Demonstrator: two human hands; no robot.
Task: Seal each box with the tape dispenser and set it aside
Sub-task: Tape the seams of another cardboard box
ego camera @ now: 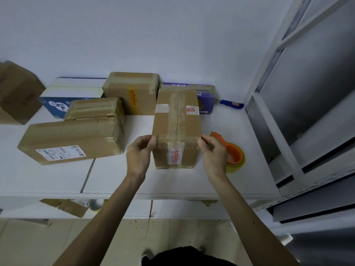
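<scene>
While curled round the near top corners of the tall cardboard box (176,121), gripping it from both sides: left fingers (151,144) at the left corner with the thumb laid on the near face, right fingers (202,141) hooked over the right corner. Behind them the left hand (139,154) and right hand (213,154), both clasping the box, bare forearms running back toward the camera.

Box itself standing on the white table (172,181), long side pointing away. Top seam covered with clear tape. A white label and a red-and-white sticker on top, a strip of red-printed tape down the near face.

Just right of the box, partly hidden by the right hand: the orange tape dispenser (233,153) with its yellowish roll, lying on the table, not held.

Straight behind the box, close against it: a purple printed carton (206,100). Further right and behind, near the wall: a blue utility knife (231,103).

Behind and left of the box: an upright brown box (132,93) wrapped in tape.

Left of the box, apart from it: a long flat box (71,141) bearing a shipping label. At its far side a smaller tape-wrapped box (94,108), on it or just behind it, cannot tell which. Further left and behind: a blue-and-white carton (63,96). Far left: a blurred brown box (17,93).

Well to the right of the box: a grey metal shelving rack (288,93).

Below and nearer than the box, on a lower shelf: cardboard pieces (73,207) and a tape roll (95,205).
</scene>
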